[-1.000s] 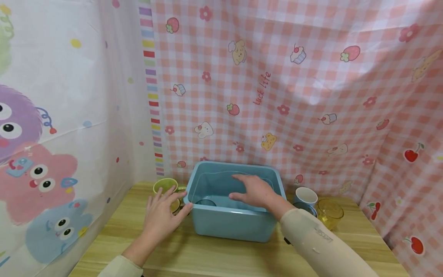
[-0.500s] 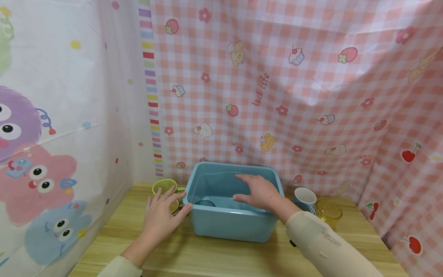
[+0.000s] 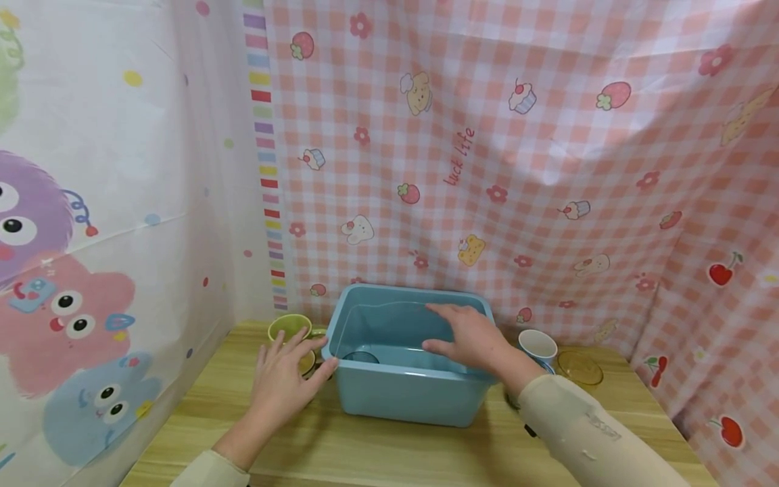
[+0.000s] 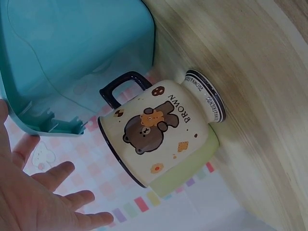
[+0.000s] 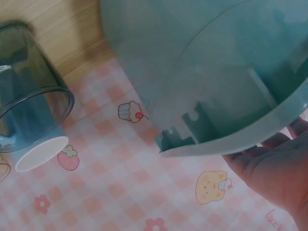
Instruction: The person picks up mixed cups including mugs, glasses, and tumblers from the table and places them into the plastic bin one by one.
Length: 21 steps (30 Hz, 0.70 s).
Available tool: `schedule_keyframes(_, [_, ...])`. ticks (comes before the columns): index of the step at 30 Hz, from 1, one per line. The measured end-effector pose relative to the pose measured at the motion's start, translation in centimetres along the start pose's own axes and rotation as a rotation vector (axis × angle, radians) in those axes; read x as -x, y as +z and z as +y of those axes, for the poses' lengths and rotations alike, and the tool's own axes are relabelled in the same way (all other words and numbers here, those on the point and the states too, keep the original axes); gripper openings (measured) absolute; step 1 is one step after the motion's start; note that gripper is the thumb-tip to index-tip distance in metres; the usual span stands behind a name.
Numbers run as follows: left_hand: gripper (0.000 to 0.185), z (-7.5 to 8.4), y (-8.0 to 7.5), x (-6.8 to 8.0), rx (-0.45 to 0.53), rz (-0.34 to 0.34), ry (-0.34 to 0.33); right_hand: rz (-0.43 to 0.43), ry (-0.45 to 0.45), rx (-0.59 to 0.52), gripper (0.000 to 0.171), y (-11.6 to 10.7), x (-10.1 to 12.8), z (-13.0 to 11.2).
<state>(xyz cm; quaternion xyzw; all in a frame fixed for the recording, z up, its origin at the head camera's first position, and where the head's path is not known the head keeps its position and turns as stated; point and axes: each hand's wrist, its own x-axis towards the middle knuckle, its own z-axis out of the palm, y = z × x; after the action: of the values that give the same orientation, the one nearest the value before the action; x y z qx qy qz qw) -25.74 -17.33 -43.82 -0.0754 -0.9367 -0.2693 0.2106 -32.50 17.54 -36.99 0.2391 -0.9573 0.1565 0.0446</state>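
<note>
Tub: the blue plastic tub [image 3: 402,389] is sitting on the counter [image 3: 377,453] against the checked curtain [image 3: 487,169], between the two hands.
Left hand: the left hand [image 3: 281,383] is lying with its fingers spread and straight, gripping nothing; its fingertips are resting at the tub's left front corner.
Right hand: the right hand [image 3: 468,337] is reaching over the tub's right side with its fingers stretched out flat above the inside, holding nothing. Whether it is touching the rim I cannot tell.
Inside the tub: a dark clear cup [image 3: 361,356] is lying at the bottom, near the left wall.
Left of the tub: a green cup [image 3: 289,326] is standing just beyond the left hand. In the left wrist view a cream mug with a bear picture [image 4: 159,132] and a dark handle is standing in front of that green cup, close to the tub's corner.
Right of the tub: a white cup [image 3: 538,345] is standing just beside the tub, with a bluish clear cup [image 5: 29,91] next to it and a yellow clear cup [image 3: 580,368] further right.
Left wall: a curtain with cartoon monsters [image 3: 73,270] is hanging there.
</note>
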Motion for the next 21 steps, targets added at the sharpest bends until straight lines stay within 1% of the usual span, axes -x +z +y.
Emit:
schedule_keyframes(4, [0.054,0.0,0.0,0.0,0.005,0.003,0.001,0.010,0.011,0.009,0.078,-0.3,0.4,0.5])
schedule_keyframes(12, [0.054,-0.1,0.0,0.0,-0.008,0.002,0.006,0.061,0.025,0.039,0.080,-1.2,0.7,1.7])
schedule_keyframes(18, [0.054,0.0,0.0,0.0,-0.013,-0.005,0.005,0.076,0.050,-0.003,0.083,-2.2,0.8,2.6])
schedule_keyframes(21, [0.054,0.0,-0.1,0.0,-0.009,-0.004,0.004,0.075,0.076,-0.005,0.085,-2.8,0.9,2.9])
